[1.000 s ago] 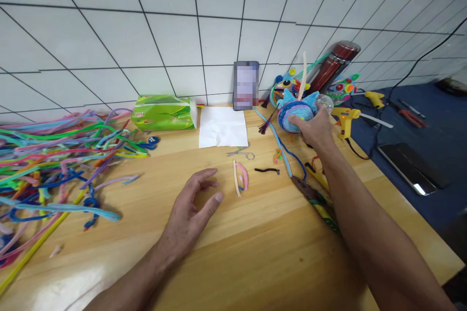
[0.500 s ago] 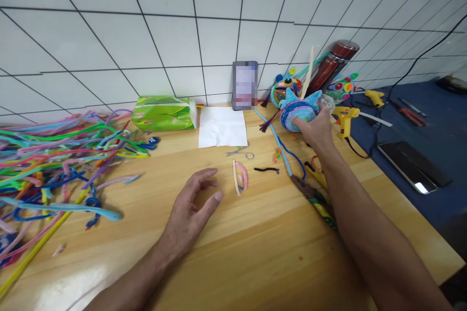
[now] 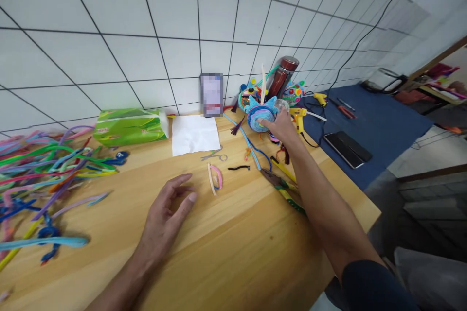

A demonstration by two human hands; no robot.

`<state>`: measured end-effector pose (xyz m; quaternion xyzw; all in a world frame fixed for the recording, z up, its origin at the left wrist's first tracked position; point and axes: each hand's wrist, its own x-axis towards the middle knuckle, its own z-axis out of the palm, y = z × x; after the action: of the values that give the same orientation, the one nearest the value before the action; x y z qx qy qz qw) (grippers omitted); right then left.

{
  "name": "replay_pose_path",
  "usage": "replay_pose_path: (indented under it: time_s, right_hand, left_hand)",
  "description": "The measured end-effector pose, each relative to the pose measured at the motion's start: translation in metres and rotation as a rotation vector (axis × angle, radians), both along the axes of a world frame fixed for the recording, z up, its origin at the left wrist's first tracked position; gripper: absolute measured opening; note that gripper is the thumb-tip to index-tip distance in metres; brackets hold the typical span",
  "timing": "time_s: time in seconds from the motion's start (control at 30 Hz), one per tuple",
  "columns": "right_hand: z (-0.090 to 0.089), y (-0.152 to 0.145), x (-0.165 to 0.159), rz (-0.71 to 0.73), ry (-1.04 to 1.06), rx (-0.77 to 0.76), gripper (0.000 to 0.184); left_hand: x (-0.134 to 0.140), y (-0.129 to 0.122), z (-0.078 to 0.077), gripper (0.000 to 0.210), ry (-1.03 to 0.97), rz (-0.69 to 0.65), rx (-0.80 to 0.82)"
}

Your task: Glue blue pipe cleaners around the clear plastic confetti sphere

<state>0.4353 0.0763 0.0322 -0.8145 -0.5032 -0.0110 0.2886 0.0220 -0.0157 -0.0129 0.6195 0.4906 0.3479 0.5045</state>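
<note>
My right hand (image 3: 283, 129) reaches to the back of the table and grips a round blue craft figure (image 3: 257, 117) with a coiled pipe-cleaner front and two pointed light-blue ears. The thumb presses its front; the other fingers are mostly hidden behind it. My left hand (image 3: 165, 216) rests over the wood with fingers apart and nothing in them. Nearest to it lie short pink and cream pipe-cleaner pieces (image 3: 215, 178). Small scissors (image 3: 215, 156) and a short black piece (image 3: 239, 168) are a little farther off. Pliers (image 3: 282, 188) lie below my right forearm.
A heap of pipe cleaners (image 3: 40, 175) covers the left side. Along the tiled wall are a green tissue pack (image 3: 131, 126), a white sheet (image 3: 196, 134), a propped phone (image 3: 211, 95) and a red thermos (image 3: 283, 77). Yellow glue guns (image 3: 299, 119) and a dark phone (image 3: 346, 148) sit at right.
The view has swung to the right, so things appear farther left and more of the right side shows. My right hand stays on the blue figure; my left remains open.
</note>
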Motion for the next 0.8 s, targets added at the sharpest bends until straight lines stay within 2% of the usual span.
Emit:
replay_pose_path:
  time_s: [0.07, 0.17, 0.23, 0.3, 0.63, 0.8]
  right_hand:
    - [0.019, -0.012, 0.008, -0.046, 0.031, 0.009, 0.075]
    - [0.044, -0.03, 0.029, -0.042, 0.079, 0.142, 0.047]
    - [0.056, -0.037, 0.043, -0.078, 0.086, 0.207, 0.039]
    - [0.062, -0.037, 0.053, -0.125, 0.054, 0.183, 0.038]
    - [0.068, 0.01, 0.071, -0.198, -0.014, -0.085, 0.032]
    - [0.065, 0.029, 0.077, -0.182, -0.009, -0.229, 0.015]
  left_hand:
    - [0.001, 0.0, 0.0, 0.066, -0.002, 0.005, 0.0]
    - [0.002, 0.0, 0.002, 0.066, 0.003, 0.004, 0.006]
    - [0.003, 0.0, 0.004, 0.065, 0.001, 0.003, 0.018]
    - [0.004, 0.0, 0.006, 0.065, -0.001, 0.008, 0.028]
    - [0.004, 0.002, 0.006, 0.066, 0.033, -0.005, 0.041]
    - [0.005, 0.002, 0.006, 0.063, 0.033, 0.004, 0.042]
